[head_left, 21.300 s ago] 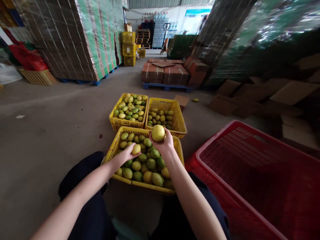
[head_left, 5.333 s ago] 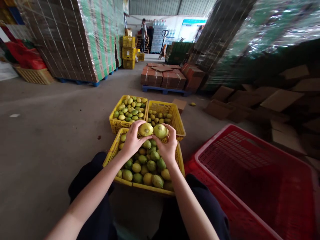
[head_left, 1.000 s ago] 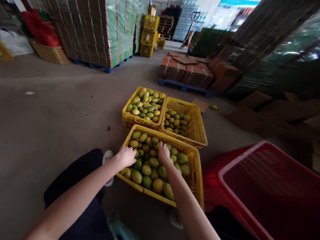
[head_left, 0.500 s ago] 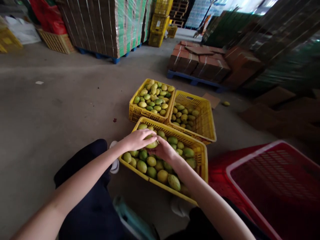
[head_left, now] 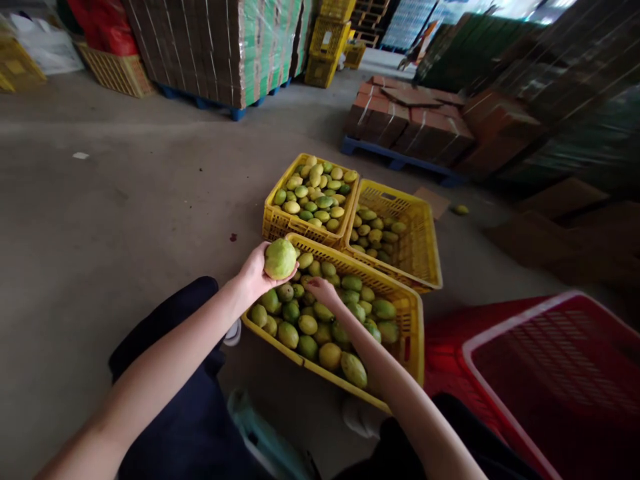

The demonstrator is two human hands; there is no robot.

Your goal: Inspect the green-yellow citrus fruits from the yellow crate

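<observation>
My left hand is wrapped from below and behind around a large yellow-green lemon, raised over the left far corner of the near yellow crate. Inside that crate lie many green and yellow lemons. Low over them, near the crate's middle, is my right hand, palm down with its fingers drawn together. Its fingertips are partly hidden, and whatever they may hold cannot be made out.
Behind the near crate stand a yellow crate full of lemons and a partly filled yellow crate. A red basket is at the right. Farther back are brown cartons on a blue pallet and a wrapped carton stack.
My hands have moved apart. The left now holds the lemon up alone, turned palm-up, while the right has let go of it and come down over the lemons in the crate.
</observation>
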